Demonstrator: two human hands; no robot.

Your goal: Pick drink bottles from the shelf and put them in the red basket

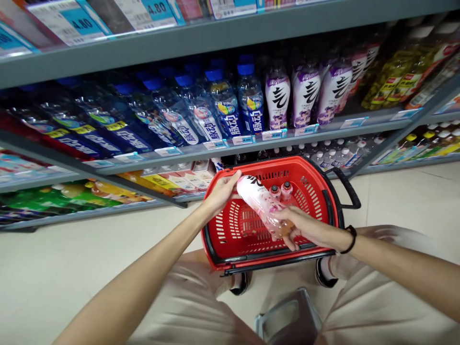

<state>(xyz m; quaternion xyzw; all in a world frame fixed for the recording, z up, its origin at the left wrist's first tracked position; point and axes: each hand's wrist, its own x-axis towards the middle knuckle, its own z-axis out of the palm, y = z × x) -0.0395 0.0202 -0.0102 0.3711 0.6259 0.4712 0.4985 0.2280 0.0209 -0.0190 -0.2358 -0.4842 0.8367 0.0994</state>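
Both my hands hold a pink-and-white drink bottle (pixel 257 199) at a slant over a red shopping basket (pixel 264 165). My left hand (pixel 224 189) is closed around its upper left end, hiding the cap. My right hand (pixel 296 225) grips the lower end, thumb on top and fingers beneath. Inside the basket, two small pink bottles (pixel 286 191) with dark caps stand near the back right. The basket's black handle (pixel 347 187) sticks out to the right.
Above and beyond the basket runs a grey shelf (pixel 201 151) with blue-capped drink bottles (pixel 251 98), purple-and-white bottles (pixel 307 96) and yellow-green bottles (pixel 398 76). Cartons (pixel 187 178) and more bottles fill the lower shelf. A grey stool (pixel 287 318) stands between my legs.
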